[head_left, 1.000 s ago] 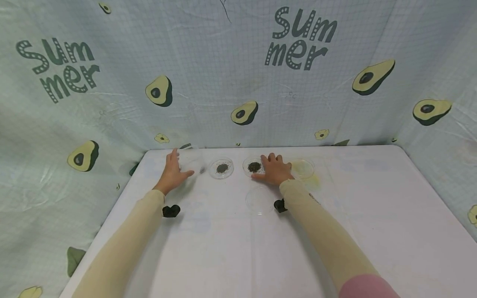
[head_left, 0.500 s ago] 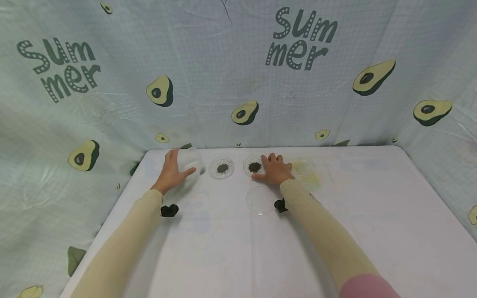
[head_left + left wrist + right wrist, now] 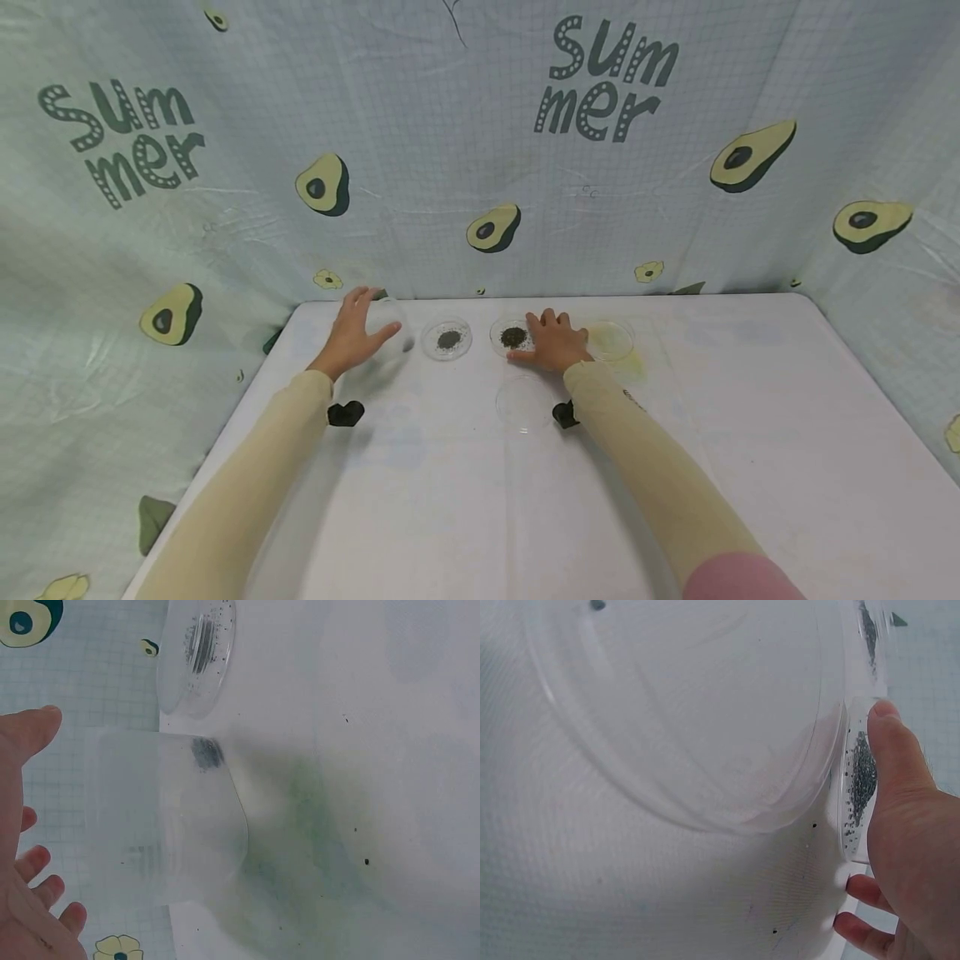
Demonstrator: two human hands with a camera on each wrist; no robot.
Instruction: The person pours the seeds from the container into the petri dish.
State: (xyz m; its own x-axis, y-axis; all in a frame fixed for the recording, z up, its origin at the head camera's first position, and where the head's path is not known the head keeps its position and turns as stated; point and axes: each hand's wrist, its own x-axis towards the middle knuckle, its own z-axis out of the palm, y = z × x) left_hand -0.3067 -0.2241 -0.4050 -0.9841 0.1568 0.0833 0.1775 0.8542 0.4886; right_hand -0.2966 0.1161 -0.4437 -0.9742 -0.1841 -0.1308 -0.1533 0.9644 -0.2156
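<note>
A clear plastic cup point(image 3: 172, 825) stands at the table's back left, a dark smudge showing low on one side. My left hand point(image 3: 354, 335) is close above its rim, fingers spread; in the left wrist view the fingertips point(image 3: 45, 889) sit apart from the cup. My right hand point(image 3: 553, 343) holds a petri dish point(image 3: 501, 335) with dark seeds, thumb along the near rim and fingers at the far side. The hand hides the dish's right part. Left of it is another petri dish point(image 3: 444, 352) holding a dark heap of grains.
To the right of my right hand stands a clear dish point(image 3: 611, 340) with yellowish tint. Nearer on the white table point(image 3: 450, 500) lies a clear round dish point(image 3: 522, 406), large in the right wrist view. A printed cloth point(image 3: 420, 150) hangs behind the table. Scattered specks lie about.
My left hand has risen a little, its fingers moving off the cup and over its rim. The right hand and the dishes stay where they were.
</note>
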